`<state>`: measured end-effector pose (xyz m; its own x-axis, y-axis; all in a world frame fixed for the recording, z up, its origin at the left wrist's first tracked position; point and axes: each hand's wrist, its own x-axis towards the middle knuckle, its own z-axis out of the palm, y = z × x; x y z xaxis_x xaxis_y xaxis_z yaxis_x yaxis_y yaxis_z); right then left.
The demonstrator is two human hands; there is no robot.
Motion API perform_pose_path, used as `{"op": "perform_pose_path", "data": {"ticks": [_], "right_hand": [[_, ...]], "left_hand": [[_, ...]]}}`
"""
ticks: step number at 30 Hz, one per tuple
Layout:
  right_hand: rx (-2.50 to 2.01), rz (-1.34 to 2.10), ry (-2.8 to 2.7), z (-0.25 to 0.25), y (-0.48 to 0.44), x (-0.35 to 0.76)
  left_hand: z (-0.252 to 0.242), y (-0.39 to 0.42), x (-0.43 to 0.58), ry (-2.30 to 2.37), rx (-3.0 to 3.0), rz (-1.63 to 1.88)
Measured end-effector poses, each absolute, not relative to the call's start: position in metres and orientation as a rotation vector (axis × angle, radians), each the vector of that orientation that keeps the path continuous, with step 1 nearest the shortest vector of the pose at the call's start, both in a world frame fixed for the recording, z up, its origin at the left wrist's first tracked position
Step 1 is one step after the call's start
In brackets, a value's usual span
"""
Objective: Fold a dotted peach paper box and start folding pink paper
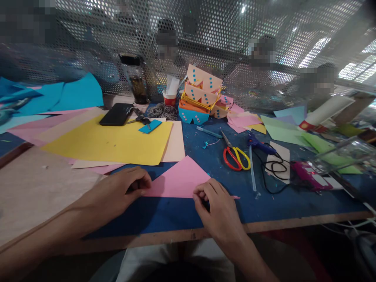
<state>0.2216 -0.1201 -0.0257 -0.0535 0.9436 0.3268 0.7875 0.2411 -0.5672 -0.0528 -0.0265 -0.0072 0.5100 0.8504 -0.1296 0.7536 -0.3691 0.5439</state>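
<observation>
A sheet of pink paper (179, 178), folded to a triangle with its point away from me, lies on the blue tabletop. At its left corner, my left hand (129, 188) pinches the edge between thumb and fingers. My right hand (213, 199) closes on the near edge toward the right, its curled fingers covering part of the paper. A thin pink tip shows beyond that hand. Scissors (235, 156) with one red and one yellow handle lie past the right hand, beside a blue glue gun (260, 143) and a clear glue stick (252, 168).
Yellow paper (117, 141) covers the left, bearing a black phone (116, 114) and keys. Behind stand a bottle (135, 80), a paper cup (169, 97) and stacked folded paper pieces (202, 92). A black cord (273, 172) loops at right. Perforated metal mesh (205, 35) borders the back.
</observation>
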Motion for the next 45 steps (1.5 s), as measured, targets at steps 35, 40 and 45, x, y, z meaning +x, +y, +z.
{"op": "perform_pose_path", "data": {"ticks": [35, 40, 45], "right_hand": [[-1.583, 0.308, -1.891, -0.025, -0.12, 0.222], [-1.593, 0.305, -1.877, -0.026, -0.119, 0.221], [-1.592, 0.27, -1.879, -0.026, -0.119, 0.22]], "left_hand": [[0.0, -0.033, -0.076, 1.234, 2.089, 0.61], [0.001, -0.058, -0.035, 1.017, 2.493, 0.795], [-0.013, -0.058, -0.005, 0.808, 2.65, 0.539]]}}
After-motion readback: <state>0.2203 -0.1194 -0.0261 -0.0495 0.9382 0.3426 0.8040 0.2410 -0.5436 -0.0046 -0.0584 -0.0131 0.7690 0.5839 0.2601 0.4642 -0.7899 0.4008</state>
